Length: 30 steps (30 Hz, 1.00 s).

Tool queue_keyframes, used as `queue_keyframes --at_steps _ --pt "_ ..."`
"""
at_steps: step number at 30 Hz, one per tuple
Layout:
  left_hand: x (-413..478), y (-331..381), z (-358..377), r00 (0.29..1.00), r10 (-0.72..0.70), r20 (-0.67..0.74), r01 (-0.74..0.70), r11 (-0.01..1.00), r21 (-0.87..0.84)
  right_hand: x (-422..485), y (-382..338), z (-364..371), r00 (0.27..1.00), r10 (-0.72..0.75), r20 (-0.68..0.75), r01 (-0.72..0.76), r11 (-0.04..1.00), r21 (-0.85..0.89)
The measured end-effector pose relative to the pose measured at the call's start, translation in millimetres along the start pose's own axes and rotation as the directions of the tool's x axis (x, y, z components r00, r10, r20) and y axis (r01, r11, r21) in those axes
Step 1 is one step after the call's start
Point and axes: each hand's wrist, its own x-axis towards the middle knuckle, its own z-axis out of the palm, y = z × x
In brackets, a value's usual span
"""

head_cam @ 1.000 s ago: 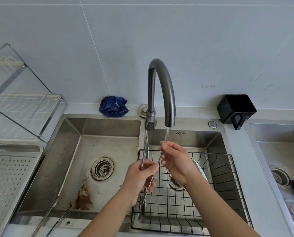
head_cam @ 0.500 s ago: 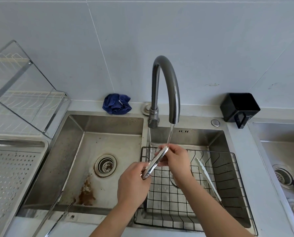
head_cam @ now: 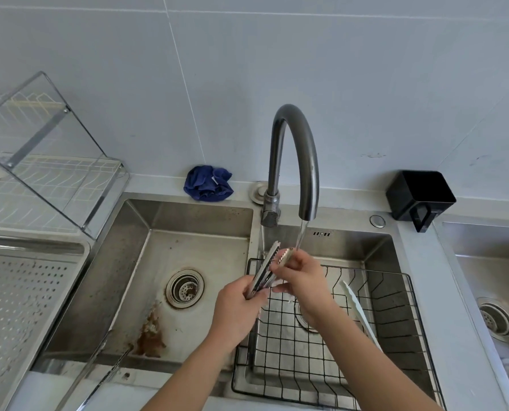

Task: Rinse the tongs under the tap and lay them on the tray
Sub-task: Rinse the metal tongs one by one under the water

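Note:
Metal tongs (head_cam: pixel 265 269) with serrated tips are held slanted under the tap (head_cam: pixel 295 161), tips up near the running water stream (head_cam: pixel 300 235). My left hand (head_cam: pixel 240 310) grips the tongs' lower handle end. My right hand (head_cam: pixel 302 277) pinches one of the toothed tips just below the stream. The perforated steel tray (head_cam: pixel 19 298) lies at the far left beside the sink.
A black wire basket (head_cam: pixel 395 336) sits in the right basin with white tongs (head_cam: pixel 358 310) lying in it. Another pair of metal tongs (head_cam: pixel 99 369) leans on the left basin's front edge. Blue cloth (head_cam: pixel 208 186), black cup (head_cam: pixel 419 197), glass-fronted dish rack (head_cam: pixel 40 161).
The tongs went from hanging nearly upright to slanting with the tips up under the stream. My right hand shifted to the toothed tips and the two arms spread slightly.

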Motion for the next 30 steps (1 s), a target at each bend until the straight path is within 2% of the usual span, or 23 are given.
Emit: queue_keyframes --at_steps 3,7,10,13,16,20,24,30 --pt "3 1 8 0.998 -0.049 0.026 0.052 0.992 -0.112 -1 -2 1 1.0 0.006 -0.028 -0.011 0.986 -0.165" --pt "7 3 16 0.999 0.028 0.022 -0.026 0.998 -0.057 6 -12 -5 0.976 -0.045 -0.215 0.021 0.993 -0.113" --pt "13 7 18 0.999 0.037 -0.006 -0.037 0.999 -0.017 1 -7 -1 0.988 -0.077 -0.13 0.046 0.973 -0.228" --pt "16 8 18 0.999 -0.041 0.029 0.045 0.989 -0.138 0 -5 -6 0.999 -0.026 -0.03 0.017 0.968 -0.252" --pt "14 14 18 0.984 -0.108 0.139 0.149 0.932 -0.331 5 -14 -14 0.993 -0.036 -0.109 0.016 0.984 -0.177" --pt "24 21 21 0.967 -0.167 0.192 0.228 0.903 -0.363 1 -14 -7 0.994 -0.09 -0.069 0.079 0.986 -0.15" --pt "29 27 26 0.953 -0.157 0.257 0.251 0.885 -0.392 -1 -24 -14 0.995 -0.098 -0.032 0.092 0.982 -0.163" --pt "36 50 49 0.984 -0.119 0.135 0.162 0.911 -0.378 -5 -38 -27 0.965 -0.229 -0.128 0.177 0.929 -0.326"
